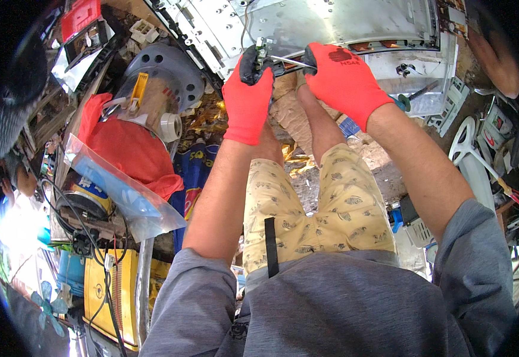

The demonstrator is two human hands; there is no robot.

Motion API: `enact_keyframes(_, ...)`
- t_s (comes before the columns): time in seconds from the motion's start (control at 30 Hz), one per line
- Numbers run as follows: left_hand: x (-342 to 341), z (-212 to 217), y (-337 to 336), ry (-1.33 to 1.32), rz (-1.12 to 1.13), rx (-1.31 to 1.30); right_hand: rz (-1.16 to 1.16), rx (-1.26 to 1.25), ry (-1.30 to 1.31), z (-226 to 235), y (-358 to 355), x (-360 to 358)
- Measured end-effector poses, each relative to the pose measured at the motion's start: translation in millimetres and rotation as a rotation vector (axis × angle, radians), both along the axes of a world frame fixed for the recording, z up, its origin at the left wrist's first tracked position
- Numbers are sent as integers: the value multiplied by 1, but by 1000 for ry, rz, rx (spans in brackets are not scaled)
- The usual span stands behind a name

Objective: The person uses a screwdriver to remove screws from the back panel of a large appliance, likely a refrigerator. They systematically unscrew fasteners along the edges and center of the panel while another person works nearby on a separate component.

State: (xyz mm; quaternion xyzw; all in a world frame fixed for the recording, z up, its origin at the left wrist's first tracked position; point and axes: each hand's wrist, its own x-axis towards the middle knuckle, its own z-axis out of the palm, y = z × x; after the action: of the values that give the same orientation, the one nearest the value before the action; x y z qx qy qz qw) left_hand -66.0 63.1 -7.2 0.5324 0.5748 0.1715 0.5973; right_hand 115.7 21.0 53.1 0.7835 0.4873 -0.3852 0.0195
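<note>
I've got both hands gloved, red backs with dark palms, at upper centre of frame. Left hand (251,95): fingers curled tight, pinching a small circuit-like part (262,49) upright at the panel edge. Right hand (348,80): fist closed, a thin metal rod (290,60) sticking out leftward; its tip meets the part, contact point too small to confirm.

Progress, my read: mid-job on this part. Panel (360,25) lies bare side up, top of frame; part is in the fingers, not set aside. Can't tell if it's free of the panel or whether a wire ties it there.

Materials: panel is flat, shiny sheet metal, studs dotted toward its left, dark rim. Rod straight, smooth. Left of frame: crumpled red cloth (125,146), wrinkly clear plastic sheet (125,187), boxy yellow casing (113,297) with ribbed front, rounded grey shell (176,65) with round holes.
</note>
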Motion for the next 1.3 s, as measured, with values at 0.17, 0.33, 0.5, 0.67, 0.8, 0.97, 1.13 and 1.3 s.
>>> enact_keyframes(0.17, 1, 2, 0, -2, 37, -87, 72, -114, 27, 8, 11, -5)
enact_keyframes(0.33, 2, 8, 1, 2, 48, -120, 129, 10, -49, 3, 11, -3)
enact_keyframes(0.5, 1, 11, 4, 45, 6, -83, 153, 35, -46, -5, 10, -2)
enact_keyframes(0.67, 1, 0, 6, 58, -35, -3, 226, -97, -36, -5, 25, 2)
enact_keyframes(0.8, 3, 4, 5, 63, -49, -11, 283, -17, -130, -10, 29, 6)
enact_keyframes(0.97, 6, 3, 9, 136, -33, 13, 359, 105, -57, -7, 37, 8)
enact_keyframes(1.13, 1, -9, 8, 98, -63, 38, 465, 32, -45, -9, 46, 12)
enact_keyframes(1.3, 6, -8, 7, 127, -76, 75, 391, 260, -117, -25, 40, 17)
